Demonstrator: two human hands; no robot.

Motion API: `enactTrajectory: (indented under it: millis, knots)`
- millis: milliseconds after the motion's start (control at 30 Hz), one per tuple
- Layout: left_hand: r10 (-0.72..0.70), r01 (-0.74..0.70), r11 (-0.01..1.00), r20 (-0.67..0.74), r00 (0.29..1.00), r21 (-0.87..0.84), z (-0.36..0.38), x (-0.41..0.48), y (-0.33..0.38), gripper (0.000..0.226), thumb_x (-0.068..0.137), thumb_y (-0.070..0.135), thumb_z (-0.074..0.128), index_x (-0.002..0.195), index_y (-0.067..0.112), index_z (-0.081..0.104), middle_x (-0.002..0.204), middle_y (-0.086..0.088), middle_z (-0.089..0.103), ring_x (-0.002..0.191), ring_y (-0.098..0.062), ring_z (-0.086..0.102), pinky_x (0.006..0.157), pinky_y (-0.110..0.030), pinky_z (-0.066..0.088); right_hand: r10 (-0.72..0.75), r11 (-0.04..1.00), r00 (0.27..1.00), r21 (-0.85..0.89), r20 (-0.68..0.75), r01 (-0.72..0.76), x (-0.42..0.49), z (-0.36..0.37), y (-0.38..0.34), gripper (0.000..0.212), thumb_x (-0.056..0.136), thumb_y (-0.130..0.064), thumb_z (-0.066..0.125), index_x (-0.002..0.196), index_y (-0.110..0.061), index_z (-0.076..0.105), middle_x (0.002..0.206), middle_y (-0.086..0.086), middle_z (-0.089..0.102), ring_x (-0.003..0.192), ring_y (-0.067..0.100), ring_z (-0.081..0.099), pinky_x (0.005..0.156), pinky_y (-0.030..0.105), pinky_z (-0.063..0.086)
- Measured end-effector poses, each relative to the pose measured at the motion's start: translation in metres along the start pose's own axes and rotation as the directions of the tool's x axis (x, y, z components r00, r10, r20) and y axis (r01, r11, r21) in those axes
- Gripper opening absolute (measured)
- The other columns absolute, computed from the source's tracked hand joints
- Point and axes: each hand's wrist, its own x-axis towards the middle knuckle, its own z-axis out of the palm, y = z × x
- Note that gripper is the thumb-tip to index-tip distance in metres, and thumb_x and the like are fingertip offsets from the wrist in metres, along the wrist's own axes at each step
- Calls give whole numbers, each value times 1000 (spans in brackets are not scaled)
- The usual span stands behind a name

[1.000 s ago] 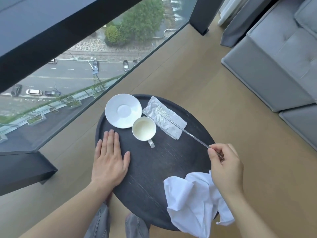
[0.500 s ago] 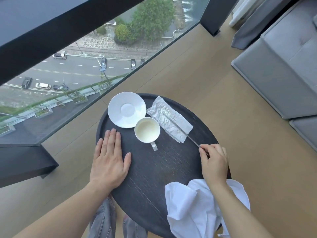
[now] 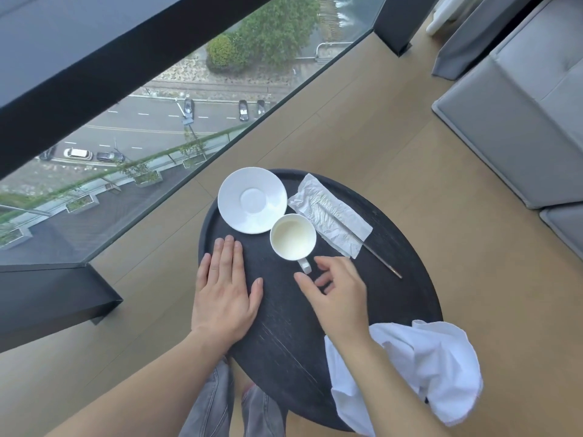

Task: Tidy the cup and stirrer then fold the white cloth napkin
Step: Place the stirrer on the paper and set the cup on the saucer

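Observation:
A white cup (image 3: 292,236) with its handle pointing toward me stands on the round black table (image 3: 284,326), touching the rim of an empty white saucer (image 3: 252,200). A thin metal stirrer (image 3: 375,255) lies across a crinkled paper wrapper (image 3: 331,216) to the right of the cup. The crumpled white cloth napkin (image 3: 426,367) hangs over the table's near right edge. My left hand (image 3: 225,291) rests flat on the table left of the cup. My right hand (image 3: 337,291) hovers just below the cup handle, fingers apart, holding nothing.
A floor-to-ceiling window (image 3: 157,121) runs along the left, with a dark frame block (image 3: 47,304) at floor level. A grey sofa (image 3: 520,105) stands at the right. My knees in grey jeans (image 3: 220,405) are under the table's near edge.
My right hand let go of the stirrer, which now lies on the wrapper, and moved left toward the cup handle. My left hand stayed flat.

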Motion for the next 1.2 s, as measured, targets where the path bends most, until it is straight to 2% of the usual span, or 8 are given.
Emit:
enactTrajectory:
  millis: [100, 200, 500, 667, 833, 967, 1200]
  knots:
    - [10, -11, 1000, -18, 1000, -20, 1, 0, -1, 79, 101, 52, 35, 160, 2, 26, 169, -17, 25, 159, -29, 17, 129, -44, 5, 44, 999, 998, 34, -47, -43, -2, 16, -9, 17, 88, -28, 76, 101, -18, 71, 96, -10, 59, 77, 13, 64, 68, 21, 52]
    - [16, -17, 999, -29, 999, -28, 1, 0, -1, 78, 101, 52, 37, 160, 1, 28, 168, -17, 27, 158, -30, 20, 129, -44, 7, 37, 999, 993, 29, -111, -34, -3, 23, -14, 5, 93, -20, 71, 95, -15, 70, 92, -6, 60, 79, 10, 61, 66, 14, 47]
    - [14, -16, 998, -24, 1000, -62, 2, 0, -4, 77, 102, 52, 38, 161, 3, 27, 169, -15, 26, 159, -30, 18, 129, -46, 11, -83, 996, 965, -59, -250, 71, -4, 17, -18, 5, 91, -8, 73, 94, -11, 76, 84, -1, 63, 71, 16, 64, 65, 22, 50]
    - [27, -29, 997, -35, 999, -73, 1, 1, -5, 76, 102, 50, 40, 160, 1, 28, 168, -17, 27, 158, -31, 20, 128, -48, 14, -151, 988, 945, -67, -291, 138, 7, 15, -35, 4, 91, -8, 73, 94, -8, 76, 84, 1, 65, 71, 18, 65, 65, 21, 50]
    - [30, -35, 994, -53, 998, -100, 2, 1, -7, 75, 103, 49, 39, 160, 1, 28, 168, -16, 28, 158, -30, 19, 128, -46, 13, -175, 985, 942, -51, -285, 167, 32, 33, -56, 6, 91, -12, 73, 94, -9, 77, 83, 1, 66, 70, 14, 65, 68, 16, 49]
    - [29, -36, 993, -65, 997, -115, 4, 1, -7, 75, 102, 48, 42, 160, 2, 29, 168, -16, 28, 158, -29, 19, 129, -46, 13, -160, 987, 956, -42, -247, 155, 48, 52, -64, 7, 91, -15, 72, 94, -9, 76, 83, 2, 65, 73, 17, 65, 69, 30, 53]
    - [27, -41, 991, -107, 994, -131, 5, 0, -8, 73, 101, 45, 46, 158, 1, 35, 167, -17, 32, 157, -30, 24, 127, -46, 17, -177, 984, 961, -65, -215, 167, 56, 71, -68, 7, 91, -13, 72, 89, -7, 75, 83, 4, 65, 70, 21, 65, 68, 36, 53]
